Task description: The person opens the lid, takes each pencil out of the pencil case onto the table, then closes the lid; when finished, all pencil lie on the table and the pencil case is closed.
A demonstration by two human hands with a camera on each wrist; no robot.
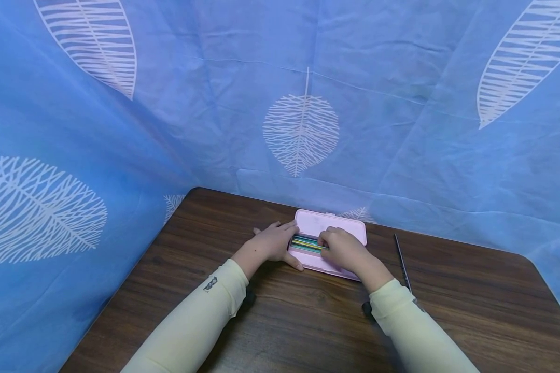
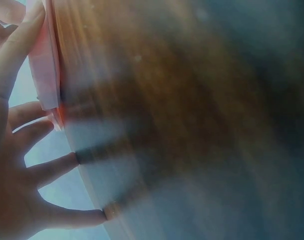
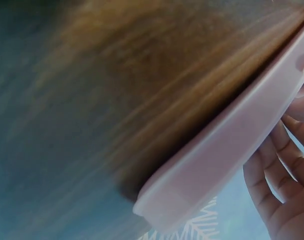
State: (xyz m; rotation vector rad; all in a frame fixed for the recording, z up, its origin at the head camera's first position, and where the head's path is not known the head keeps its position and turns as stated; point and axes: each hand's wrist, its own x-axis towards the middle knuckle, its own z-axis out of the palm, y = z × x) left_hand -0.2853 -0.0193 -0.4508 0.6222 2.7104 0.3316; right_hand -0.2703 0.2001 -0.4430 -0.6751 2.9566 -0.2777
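Pink case lies open before me on the brown table, toward its far edge, and both my hands are at it. Nearest to me are my pale yellow sleeves, with a dark thing under the right cuff. My left hand is at the left end of the case, its fingers spread apart; the thumb lies along the near edge. My right hand reaches over the case with bent fingers, at the ends of thin sticks, green and yellow, which lie inside; I cannot tell if these fingers pinch one. To the right, apart from the case, a black stick lies on the table. The lid is behind the sticks, and farthest hangs a blue cloth with white leaves.
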